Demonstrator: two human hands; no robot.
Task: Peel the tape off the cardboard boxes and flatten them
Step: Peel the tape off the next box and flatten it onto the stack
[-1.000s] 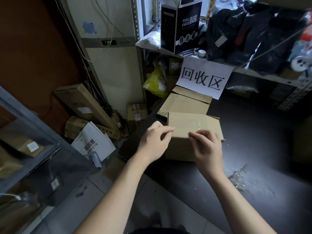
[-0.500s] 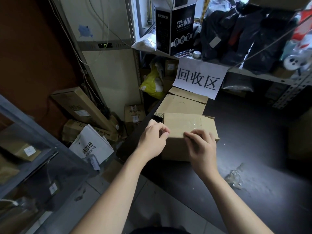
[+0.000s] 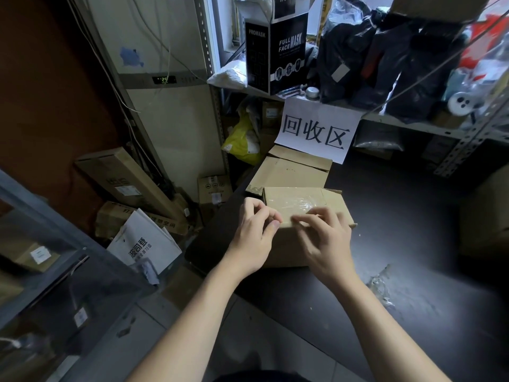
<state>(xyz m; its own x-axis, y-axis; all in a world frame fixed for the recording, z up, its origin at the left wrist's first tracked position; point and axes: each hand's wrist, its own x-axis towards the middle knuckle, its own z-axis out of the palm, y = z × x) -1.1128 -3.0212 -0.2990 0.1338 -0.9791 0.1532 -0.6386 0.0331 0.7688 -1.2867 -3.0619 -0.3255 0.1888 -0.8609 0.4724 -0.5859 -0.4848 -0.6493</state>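
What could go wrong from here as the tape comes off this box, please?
The clear tape lies wrinkled and flat on the box. With the left hand and right hand picking at its near edge, it may tear into slivers.
The box sits near the left edge of the table, and neither hand plainly pins it, so a hard pull might drag it off.
The crumpled tape on the table could stick to the flattened box.

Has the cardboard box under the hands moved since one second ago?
No. The cardboard box sits the same against the flattened cardboard behind it.
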